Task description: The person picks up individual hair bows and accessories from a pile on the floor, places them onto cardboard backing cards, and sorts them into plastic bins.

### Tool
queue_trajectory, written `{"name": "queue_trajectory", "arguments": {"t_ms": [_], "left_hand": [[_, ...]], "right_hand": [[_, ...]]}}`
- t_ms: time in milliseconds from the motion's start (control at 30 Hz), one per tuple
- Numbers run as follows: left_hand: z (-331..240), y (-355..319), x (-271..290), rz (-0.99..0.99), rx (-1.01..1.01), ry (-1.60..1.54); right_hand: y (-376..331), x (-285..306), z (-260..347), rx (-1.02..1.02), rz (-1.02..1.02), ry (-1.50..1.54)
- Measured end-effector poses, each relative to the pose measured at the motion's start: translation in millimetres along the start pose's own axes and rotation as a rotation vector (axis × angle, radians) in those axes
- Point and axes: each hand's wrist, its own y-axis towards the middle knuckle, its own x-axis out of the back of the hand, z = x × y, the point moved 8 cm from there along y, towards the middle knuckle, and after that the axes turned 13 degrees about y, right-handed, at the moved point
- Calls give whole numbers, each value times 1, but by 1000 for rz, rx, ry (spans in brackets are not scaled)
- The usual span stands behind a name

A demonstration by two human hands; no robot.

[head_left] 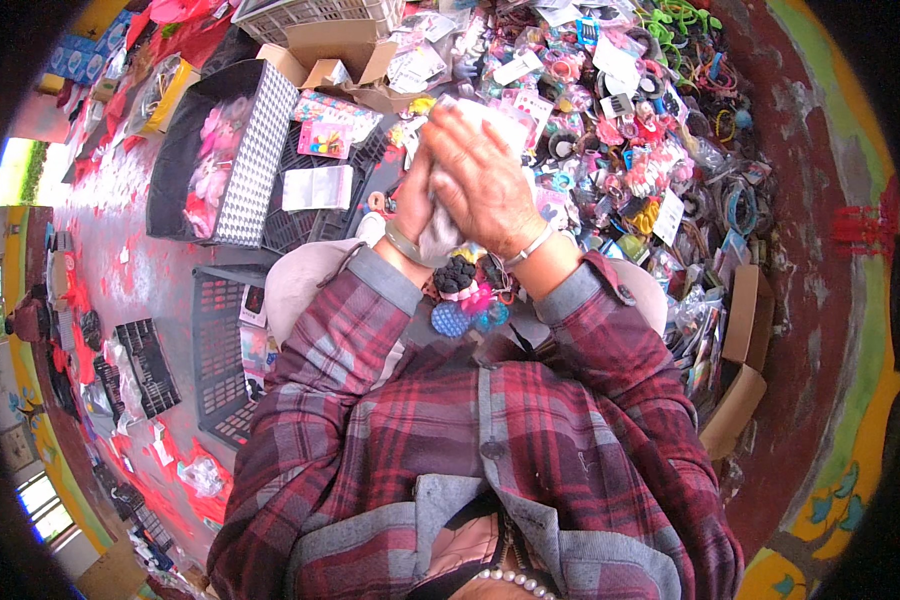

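Plaid jacket (400,450): fills lower half; both sleeves run up & inward to the hands.
Accessory heap (640,160): big spread up top & R, pkgd hair ties, loose bands, cards; runs right up beside R hand.
Houndstooth box (260,150): off to L, blk-&-wht side facing R, pink frilly pieces (210,170) inside.
Gray mesh crate (215,350): below that box, near L sleeve.
Cardboard box (340,45): flaps open, up past the hands, a bit L.
R hand (490,185): back up, fingers nearly straight & close together, palm pressed on the wad, angled over L hand.
L hand (413,200): turned edge-on, palm facing R hand, wad clamped btwn; finger curl mostly hidden, can't tell how far.
Whitish wad (440,235): here's the main item, squeezed btwn both palms, crumpled end poking out below, by the wrists; cloth or plastic, can't tell.
Lap bunch: directly below hands, blk braided hair tie (457,273), pink puff (478,298), blue dotted round (450,320), all close tog.
Clear-wht packet (317,188): flat, L of L hand, apart from it.
Wrists: pale bangle (402,243) on L, silvery bangle (530,246) on R.
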Motion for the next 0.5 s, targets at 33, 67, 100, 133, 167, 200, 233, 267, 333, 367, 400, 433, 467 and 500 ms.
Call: {"name": "queue_trajectory", "arguments": {"t_ms": [33, 67, 100, 133, 167, 200, 233, 267, 333, 367, 400, 433, 467, 500], "left_hand": [[8, -5, -23, 10, 153, -254], [12, -11, -28, 67, 201, -210], [15, -17, -33, 125, 248, -165], [14, -17, -33, 72, 228, -107], [11, -16, -32, 52, 203, -108], [8, -15, -30, 31, 179, -109], [6, -12, -28, 11, 154, -109], [3, -7, -24, 120, 130, -247], [-11, -1, -16, 120, 73, -222], [-16, 0, -14, 121, 45, -210], [-20, 0, -17, 122, 53, -222], [-19, 2, -1, -43, 100, -130], [-21, 0, 4, -50, 83, -59], [-21, -2, 11, -56, 70, 12]], "right_hand": [[2, 7, -8, -17, -48, -51], [5, 14, -16, -19, -105, -92], [6, 21, -23, -19, -163, -133], [6, 26, -30, -44, -204, -120], [5, 31, -36, -68, -245, -107], [4, 33, -41, -87, -280, -77], [2, 30, -44, -100, -288, -67], [0, 27, -46, -113, -296, -57], [-1, 18, -43, -96, -274, -39], [-4, 10, -39, -61, -235, -17], [-4, 2, -31, -33, -173, 35], [-5, -5, -20, -7, -112, 85], [-4, -10, -8, 26, -37, 113], [-3, -12, 6, 69, 42, 128]]}}
